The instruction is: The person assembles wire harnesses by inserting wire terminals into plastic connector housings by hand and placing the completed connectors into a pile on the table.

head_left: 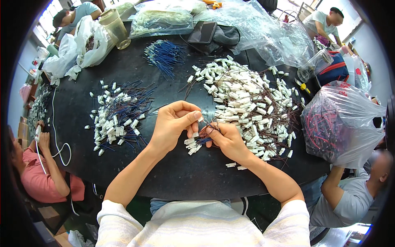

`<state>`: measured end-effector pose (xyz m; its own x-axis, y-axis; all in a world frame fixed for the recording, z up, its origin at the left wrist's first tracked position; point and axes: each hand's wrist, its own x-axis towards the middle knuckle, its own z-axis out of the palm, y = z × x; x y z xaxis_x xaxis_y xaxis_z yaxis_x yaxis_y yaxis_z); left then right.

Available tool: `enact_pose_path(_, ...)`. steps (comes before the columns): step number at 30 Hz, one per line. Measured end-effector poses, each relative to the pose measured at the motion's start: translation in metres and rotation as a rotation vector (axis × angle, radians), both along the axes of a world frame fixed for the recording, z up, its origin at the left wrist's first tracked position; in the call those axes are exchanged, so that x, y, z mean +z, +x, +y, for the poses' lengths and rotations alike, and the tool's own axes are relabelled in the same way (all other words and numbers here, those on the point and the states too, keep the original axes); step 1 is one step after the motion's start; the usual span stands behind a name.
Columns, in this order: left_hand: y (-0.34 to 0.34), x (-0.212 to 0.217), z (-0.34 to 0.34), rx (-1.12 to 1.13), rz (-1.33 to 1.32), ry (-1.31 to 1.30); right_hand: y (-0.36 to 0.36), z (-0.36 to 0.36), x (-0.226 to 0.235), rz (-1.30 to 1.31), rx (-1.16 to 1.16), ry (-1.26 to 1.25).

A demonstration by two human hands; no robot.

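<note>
Over the middle of the black table my left hand (pixel 175 123) pinches a small white plastic connector (pixel 200 119) between thumb and forefinger. Close beside it, my right hand (pixel 228 140) is closed round a bunch of thin dark wires (pixel 204 136). White connectors (pixel 192 145) on some of these wires hang out below the fingers. A big heap of white connectors with brown wires (pixel 242 99) spreads just beyond and to the right of my right hand. Left of my left hand lies a smaller pile of white connectors with blue and brown wires (pixel 115 113).
A bundle of blue wires (pixel 163 57) lies farther back, near a phone (pixel 202 32) on a grey cloth. Plastic bags (pixel 259 29) cover the far edge. A clear bag of red and dark wires (pixel 339 123) stands at right, by yellow-handled snips (pixel 303 87). Several people sit around the table.
</note>
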<state>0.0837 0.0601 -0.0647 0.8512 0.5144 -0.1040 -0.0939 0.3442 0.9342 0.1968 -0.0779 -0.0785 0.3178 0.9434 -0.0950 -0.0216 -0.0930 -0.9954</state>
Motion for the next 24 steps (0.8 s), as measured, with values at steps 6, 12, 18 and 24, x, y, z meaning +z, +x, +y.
enact_pose_path(6,0.002,0.003,-0.006,0.025,0.022,0.089,0.000,0.000,0.000,-0.010,-0.034,-0.009)
enact_pose_path(12,-0.003,0.003,-0.015,0.067,0.104,0.283,0.001,-0.002,-0.002,-0.098,-0.126,0.022)
enact_pose_path(18,-0.006,-0.001,-0.016,0.021,0.132,0.221,0.008,-0.004,0.004,0.240,-0.136,0.001)
enact_pose_path(24,-0.006,-0.014,-0.016,0.042,0.085,0.263,0.005,-0.004,0.001,0.198,-0.139,0.040)
